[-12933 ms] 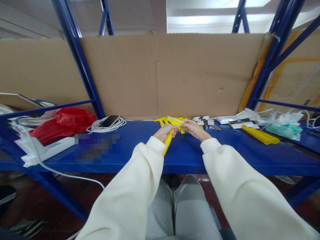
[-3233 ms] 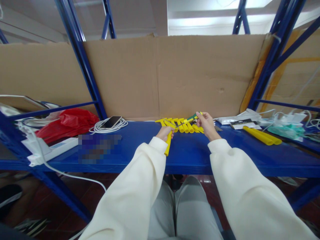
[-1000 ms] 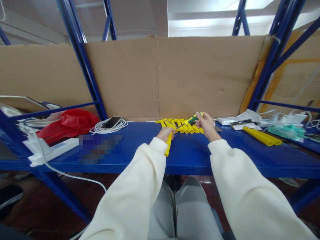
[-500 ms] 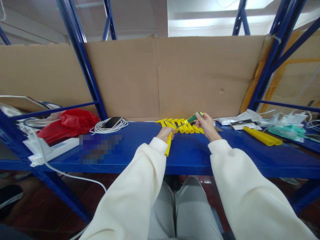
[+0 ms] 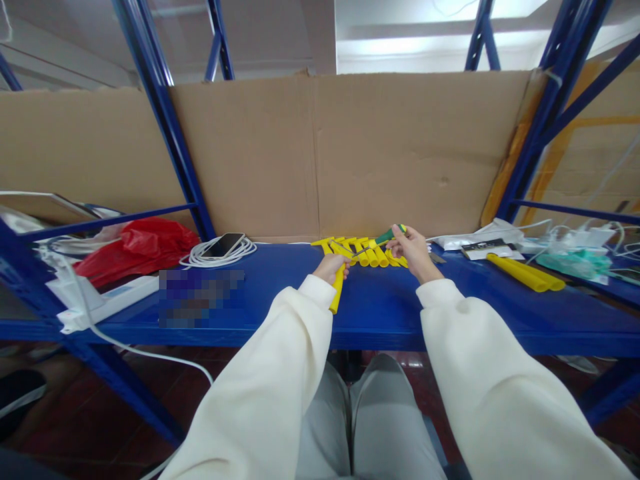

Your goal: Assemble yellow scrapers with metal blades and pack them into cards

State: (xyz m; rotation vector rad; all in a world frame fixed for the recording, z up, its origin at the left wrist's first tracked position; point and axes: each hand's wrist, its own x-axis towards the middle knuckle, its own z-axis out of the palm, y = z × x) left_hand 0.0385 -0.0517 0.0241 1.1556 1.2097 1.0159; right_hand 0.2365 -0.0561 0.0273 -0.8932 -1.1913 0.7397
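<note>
My left hand [image 5: 327, 268] is closed around a yellow tubular handle [image 5: 337, 293], whose lower end sticks out below the fingers. In my right hand [image 5: 413, 253] is a screwdriver [image 5: 384, 237] with a green and yellow grip, held by the fingers near its end. Its thin shaft slants down left to the top of the handle by my left hand; whether the tip touches a screw is too small to tell. Just behind the hands lies a row of several yellow T-shaped pieces with tubular handles [image 5: 373, 259], partly covered by the screwdriver.
On the blue shelf [image 5: 280, 300] lie a phone [image 5: 225, 245] on a coiled white cable, a red plastic bag [image 5: 145, 243] and a white power strip [image 5: 115, 301] at left. At right are two yellow tubes [image 5: 523, 272]. A cardboard panel [image 5: 400, 153] stands behind.
Hardly anything differs. The fingers of my right hand have shifted slightly on the screwdriver grip; my left hand and the yellow handle stay in place.
</note>
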